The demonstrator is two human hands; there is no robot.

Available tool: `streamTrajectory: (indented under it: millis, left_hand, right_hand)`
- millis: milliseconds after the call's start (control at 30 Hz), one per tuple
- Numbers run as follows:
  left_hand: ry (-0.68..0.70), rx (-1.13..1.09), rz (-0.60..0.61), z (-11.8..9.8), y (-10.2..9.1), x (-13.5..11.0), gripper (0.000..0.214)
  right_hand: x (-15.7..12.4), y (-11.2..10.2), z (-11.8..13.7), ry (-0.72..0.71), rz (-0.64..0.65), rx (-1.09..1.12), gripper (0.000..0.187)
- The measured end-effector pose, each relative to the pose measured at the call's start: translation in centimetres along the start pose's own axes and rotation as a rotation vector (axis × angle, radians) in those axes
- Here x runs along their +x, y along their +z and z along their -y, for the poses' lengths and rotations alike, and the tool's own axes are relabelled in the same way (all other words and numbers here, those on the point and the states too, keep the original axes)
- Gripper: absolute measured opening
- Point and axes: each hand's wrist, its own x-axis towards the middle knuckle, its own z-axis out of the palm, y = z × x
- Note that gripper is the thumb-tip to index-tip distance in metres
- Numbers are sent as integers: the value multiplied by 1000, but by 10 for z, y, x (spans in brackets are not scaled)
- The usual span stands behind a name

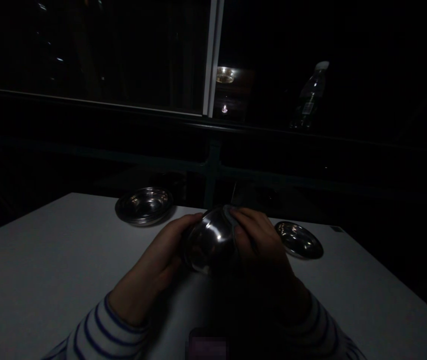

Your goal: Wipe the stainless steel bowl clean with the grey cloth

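A stainless steel bowl (pixel 211 241) is held tilted in the middle of the view, above the white table (pixel 48 265). My left hand (pixel 153 255) cups its left side. My right hand (pixel 262 245) grips its right side and lies mostly in shadow. A small grey cloth (pixel 229 215) shows at the bowl's upper rim, under my right fingers. Its extent is hidden by my hand and the dark. Striped sleeves cover both my forearms.
A shallow steel dish (pixel 144 205) sits at the table's far edge on the left, and another (pixel 299 240) on the right. A blurred dark object (pixel 208 344) lies at the near edge. Beyond the table are a dark window frame (pixel 212 57) and a plastic bottle (pixel 311 97).
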Motion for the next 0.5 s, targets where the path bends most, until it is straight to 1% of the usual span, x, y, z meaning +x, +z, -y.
streamTrajectory:
  millis: [67, 167, 233, 333, 433, 500]
  left_hand:
    - [-3, -24, -91, 1, 3, 1, 15]
    - [8, 3, -204, 5, 3, 3, 20]
    - [26, 19, -232, 7, 1, 5, 22]
    - [70, 45, -222, 9, -1, 6, 24]
    - [113, 106, -234, 9, -2, 6, 26]
    - [144, 131, -257, 8, -4, 6, 27]
  right_hand:
    - [-1, 4, 3, -53, 27, -5, 31]
    - [-5, 12, 11, -151, 70, -85, 30]
    - [-9, 16, 19, -227, 82, -146, 30]
    - [-12, 19, 28, -323, 108, -162, 29]
    - [-11, 16, 27, -298, 70, -141, 28]
    - [-8, 12, 19, -215, 17, -118, 28]
